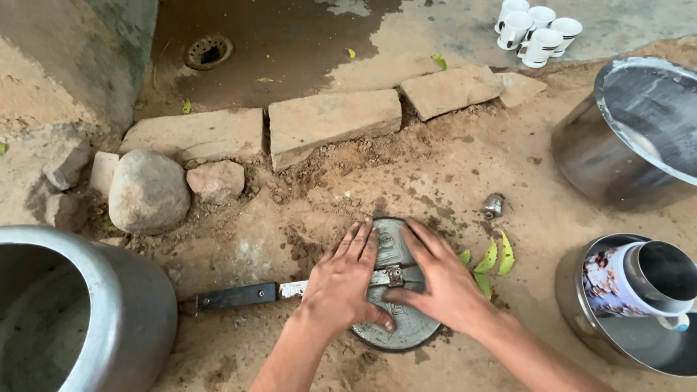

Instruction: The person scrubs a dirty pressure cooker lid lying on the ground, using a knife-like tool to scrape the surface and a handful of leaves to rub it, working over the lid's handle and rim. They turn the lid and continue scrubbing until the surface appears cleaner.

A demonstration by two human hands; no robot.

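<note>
Both hands flat on the round grey metal pressure-cooker lid (398, 290), which lies on the sandy ground just below frame centre. Left hand (341, 283) covers the lid's 9 o'clock half, fingers straight and close together, palm down, nothing gripped. Right hand (443, 283) covers the 3 o'clock half, fingers spread a little, thumb near the centre clasp; also pressing, not holding.

Lid's long handle (236, 296) runs out toward 9 o'clock: black grip, bare metal strip where it joins the lid. Judgement: lid is stiff, moderately heavy, not fragile. Dusty face is likely gritty rather than slick. Best hold is the black grip; rim is thin and sits flush in the dirt, hard to get fingers under.

At 8 o'clock, near edge, a large dull aluminium pot body (80, 312) lying on its side, mouth toward the camera. At 4 o'clock, a steel bowl (581, 305) with a printed mug (632, 279) in it. Green leaves (494, 258) just beside the lid at 2 o'clock; small metal weight valve (493, 205) a bit beyond.

Further out: grey rounded stone (147, 190) at 10 o'clock, row of flat stone slabs (334, 122) at 12, big steel pot (632, 138) at 2. Far at 1 o'clock, cluster of white cups (536, 29); floor drain (208, 51) at 11 on wet concrete.
</note>
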